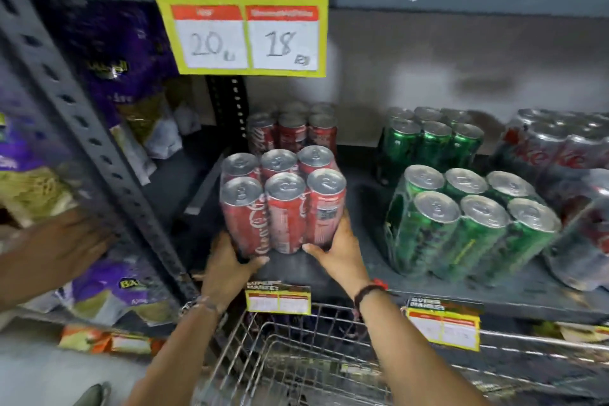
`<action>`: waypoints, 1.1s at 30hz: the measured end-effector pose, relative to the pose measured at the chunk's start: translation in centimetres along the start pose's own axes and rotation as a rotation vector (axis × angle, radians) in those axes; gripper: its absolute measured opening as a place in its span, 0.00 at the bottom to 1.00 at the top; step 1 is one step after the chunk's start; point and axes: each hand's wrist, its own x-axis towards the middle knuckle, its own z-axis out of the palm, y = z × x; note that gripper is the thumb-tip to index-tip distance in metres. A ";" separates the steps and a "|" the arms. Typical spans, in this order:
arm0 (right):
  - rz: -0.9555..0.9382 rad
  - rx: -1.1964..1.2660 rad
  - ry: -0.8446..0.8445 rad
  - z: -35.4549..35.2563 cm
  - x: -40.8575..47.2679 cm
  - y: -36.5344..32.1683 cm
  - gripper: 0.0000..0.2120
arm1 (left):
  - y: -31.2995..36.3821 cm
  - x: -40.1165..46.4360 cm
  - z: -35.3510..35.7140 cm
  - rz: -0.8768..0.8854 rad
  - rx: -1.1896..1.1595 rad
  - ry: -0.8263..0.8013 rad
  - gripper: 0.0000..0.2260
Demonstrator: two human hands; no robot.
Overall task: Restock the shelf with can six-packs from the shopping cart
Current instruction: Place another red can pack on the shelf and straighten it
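Note:
A shrink-wrapped six-pack of red cans [283,204] stands on the dark shelf [329,270] near its front edge. My left hand [227,264] grips its lower left corner and my right hand [339,250] grips its lower right corner. Directly behind it stands another red six-pack [293,130]. The wire shopping cart [296,356] is below my forearms, pressed against the shelf front; its contents are hard to make out.
Two green six-packs [468,221] [431,138] stand to the right, with silver six-packs [566,155] beyond them. A yellow price sign [247,36] hangs above. A perforated grey upright [99,142] divides off purple bags [112,53] at left, where another person's hand [56,247] reaches.

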 end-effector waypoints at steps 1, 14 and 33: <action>0.013 -0.001 0.020 0.1 0.2 0.0 0.38 | -0.1 0.1 0.0 0.006 -0.018 0.007 0.30; -0.037 -0.126 0.141 1.2 -2.0 1.6 0.29 | -1.2 0.5 -2.2 0.029 0.047 -0.134 0.32; -0.020 -0.166 0.146 1.1 -2.5 1.6 0.29 | -1.4 0.3 -2.1 0.044 0.061 -0.106 0.29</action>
